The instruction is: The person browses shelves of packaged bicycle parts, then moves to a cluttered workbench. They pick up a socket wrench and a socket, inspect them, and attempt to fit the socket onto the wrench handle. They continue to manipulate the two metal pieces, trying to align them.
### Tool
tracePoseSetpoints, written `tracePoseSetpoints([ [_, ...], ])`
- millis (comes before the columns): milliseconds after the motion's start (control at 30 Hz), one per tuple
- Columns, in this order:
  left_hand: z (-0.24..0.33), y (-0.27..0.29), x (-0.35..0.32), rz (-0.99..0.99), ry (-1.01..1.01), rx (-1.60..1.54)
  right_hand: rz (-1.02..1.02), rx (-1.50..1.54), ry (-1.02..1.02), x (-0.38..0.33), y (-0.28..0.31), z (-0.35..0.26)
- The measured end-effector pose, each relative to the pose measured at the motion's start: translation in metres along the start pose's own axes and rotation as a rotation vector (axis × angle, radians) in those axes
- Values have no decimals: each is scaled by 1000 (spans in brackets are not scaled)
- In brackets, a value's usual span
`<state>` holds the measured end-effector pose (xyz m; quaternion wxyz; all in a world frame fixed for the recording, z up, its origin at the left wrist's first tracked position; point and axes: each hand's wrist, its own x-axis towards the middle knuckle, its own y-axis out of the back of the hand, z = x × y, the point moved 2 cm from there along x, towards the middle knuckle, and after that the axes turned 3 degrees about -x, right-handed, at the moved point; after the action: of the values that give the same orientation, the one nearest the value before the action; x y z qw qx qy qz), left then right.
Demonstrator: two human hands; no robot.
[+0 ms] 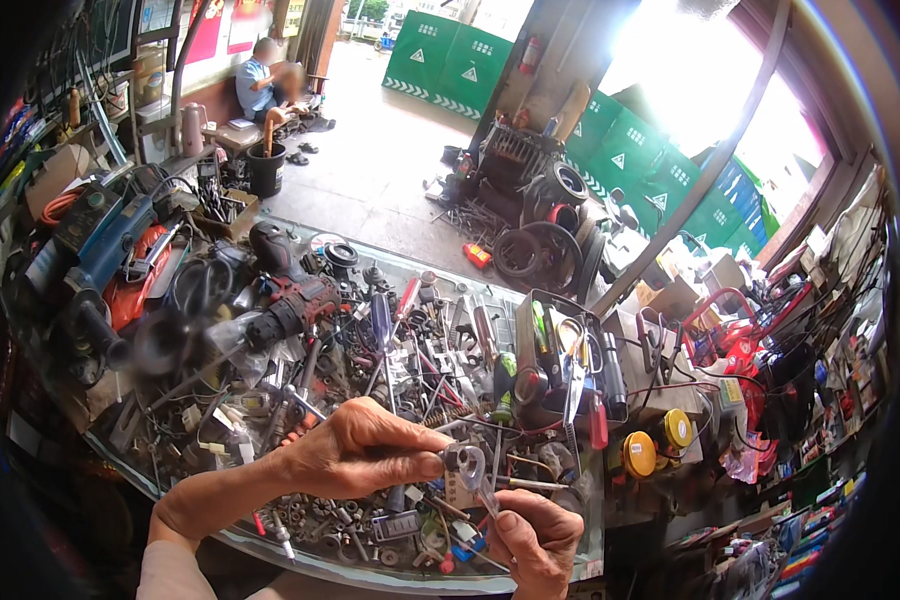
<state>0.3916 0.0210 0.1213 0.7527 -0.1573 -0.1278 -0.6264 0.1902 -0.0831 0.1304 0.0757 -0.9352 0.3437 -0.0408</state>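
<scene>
Above the cluttered glass-topped bench, my left hand (pixel 375 455) pinches a small round metal part (pixel 454 457) between thumb and fingertips. Lower and to the right, my right hand (pixel 538 540) is closed around the lower end of a silver wrench (pixel 487 497). The wrench's rounded head meets the metal part; whether it fits around it or only touches it, I cannot tell. Loose nuts, bolts and small fittings lie beneath both hands. Just below them sits a small grey rectangular block (pixel 398 526).
A red-and-black power drill (pixel 295 310) lies at left. A metal box (pixel 560 400) holds scissors (pixel 575 365) and screwdrivers. Two yellow-lidded jars (pixel 640 454) stand right of the bench. Tyres (pixel 520 253) lean beyond it, and a person (pixel 260 85) sits at the far left.
</scene>
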Motion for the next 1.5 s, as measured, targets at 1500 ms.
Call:
tracePoseSetpoints([
  [1500,-25,-83,-21,-401,-242,647,-185,-1016,543,101,-21,-48],
])
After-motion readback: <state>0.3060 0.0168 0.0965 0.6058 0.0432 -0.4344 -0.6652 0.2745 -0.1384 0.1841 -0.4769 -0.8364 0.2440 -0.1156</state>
